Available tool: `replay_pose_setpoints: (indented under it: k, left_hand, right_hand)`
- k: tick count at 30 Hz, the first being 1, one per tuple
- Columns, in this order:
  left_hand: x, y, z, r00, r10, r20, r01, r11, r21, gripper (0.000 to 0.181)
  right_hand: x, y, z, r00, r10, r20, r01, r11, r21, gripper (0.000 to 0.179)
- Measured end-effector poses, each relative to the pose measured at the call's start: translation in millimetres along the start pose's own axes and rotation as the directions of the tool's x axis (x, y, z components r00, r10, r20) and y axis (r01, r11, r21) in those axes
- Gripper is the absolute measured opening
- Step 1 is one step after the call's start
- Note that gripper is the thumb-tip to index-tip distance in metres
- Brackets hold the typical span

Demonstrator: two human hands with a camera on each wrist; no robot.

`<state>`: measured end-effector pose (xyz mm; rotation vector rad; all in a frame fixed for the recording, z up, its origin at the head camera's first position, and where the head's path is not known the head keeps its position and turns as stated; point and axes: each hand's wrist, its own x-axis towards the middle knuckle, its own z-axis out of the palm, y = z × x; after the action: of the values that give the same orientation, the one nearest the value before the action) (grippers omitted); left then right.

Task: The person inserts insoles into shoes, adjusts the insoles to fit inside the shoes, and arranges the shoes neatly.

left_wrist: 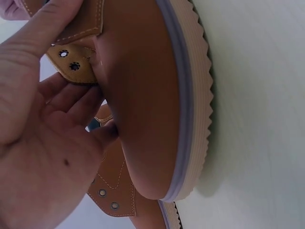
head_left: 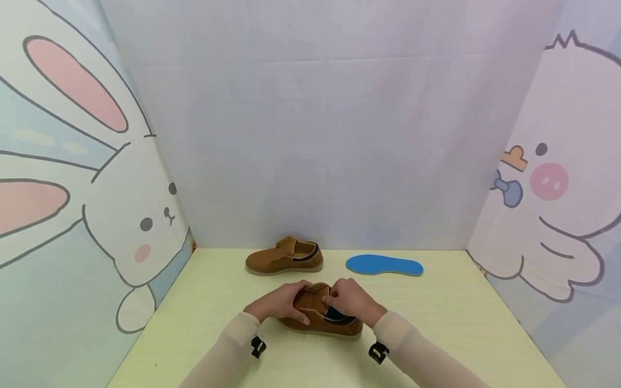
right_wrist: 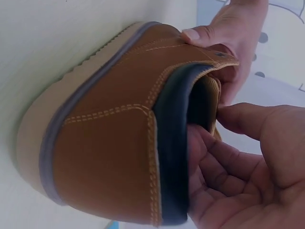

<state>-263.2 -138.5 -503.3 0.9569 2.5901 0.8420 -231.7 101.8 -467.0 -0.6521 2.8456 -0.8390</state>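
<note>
A brown lace-up style shoe (head_left: 322, 327) with a pale ridged sole stands upright on the table, toe to the left. My left hand (head_left: 280, 302) holds it over the front, thumb on the near lacing flap and fingers along the far side, as the left wrist view shows. At the ankle opening, my right hand (right_wrist: 243, 176) has curled fingers reaching inside the dark-lined collar (right_wrist: 172, 143). Its thumb (right_wrist: 243, 118) lies at the far edge of the opening, pinching there. What the hidden fingertips touch inside cannot be seen.
Behind, a matching brown shoe (head_left: 271, 260) stands with its toe to the left. A flat blue insole (head_left: 383, 264) lies to its right on the pale yellow table (head_left: 436, 334). White back and cartoon-printed side walls enclose the table.
</note>
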Motion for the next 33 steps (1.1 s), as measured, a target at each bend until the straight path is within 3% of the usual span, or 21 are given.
replay_pose_setpoints:
  k: [7,10,14,22,33]
  left_hand:
    - [0.3,1.1,5.4,1.0,0.005,-0.008,-0.005,1.0,0.011,0.09]
    - [1.8,0.3,4.6,1.0,0.02,-0.021,-0.019,1.0,0.022,0.086]
    - [4.3,0.1,0.8,0.999,0.027,-0.03,-0.026,0.999,0.042,0.084]
    - [8.5,5.7,3.2,1.0,-0.012,-0.012,0.012,0.999,0.041,0.103]
    - [10.7,8.0,6.0,1.0,0.009,-0.008,-0.009,0.998,0.057,0.09]
  right_hand:
    - [-6.7,5.7,-14.1,0.988,-0.05,-0.149,0.049,0.999,-0.013,0.019]
    - [-10.4,12.8,-17.1,0.981,-0.038,-0.191,0.04,0.999,0.006,0.013]
    - [-16.0,24.2,-17.4,0.968,-0.004,-0.25,0.018,0.998,0.055,0.01]
    - [-26.6,52.3,-17.1,0.946,0.058,-0.319,-0.028,0.995,0.098,0.014]
    - [-34.5,90.8,-15.7,0.936,0.164,-0.311,-0.131,0.983,0.126,0.016]
